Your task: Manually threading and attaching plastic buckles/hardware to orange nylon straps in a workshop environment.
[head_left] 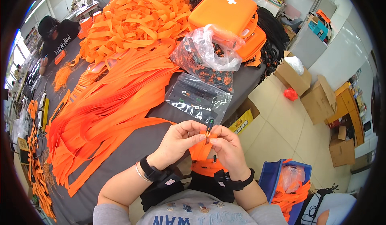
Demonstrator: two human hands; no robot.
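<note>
- The left hand [180,138] pinches the top of a short folded length of flat orange webbing strap [201,148], its fingers closed narrowly on the fabric, thumb on the near side.
- The right hand [228,146] meets it from the other side, fingers likewise pressed together on the same strap, just under a small black and orange plastic clip [209,125] that stands up between the two thumbs.
- The strap is held in the air just past the near edge of the dark grey counter [132,144], above the person's lap, its lower end hanging down between the wrists.
- On the counter just beyond the hands lies a flat clear plastic bag of dark small parts [199,98]; behind it sits a crumpled clear bag of black and orange clips [207,56].
- A broad fan of long orange straps [108,104] covers the counter to the left, with a tangled heap of the same straps [136,17] farther back.
- An orange zipped pouch with a white cross [227,11] rests on the far end.
- To the lower right on the floor stands a blue plastic bin [267,174] holding orange straps.
- Another person in black [56,36] sits at the far left.
</note>
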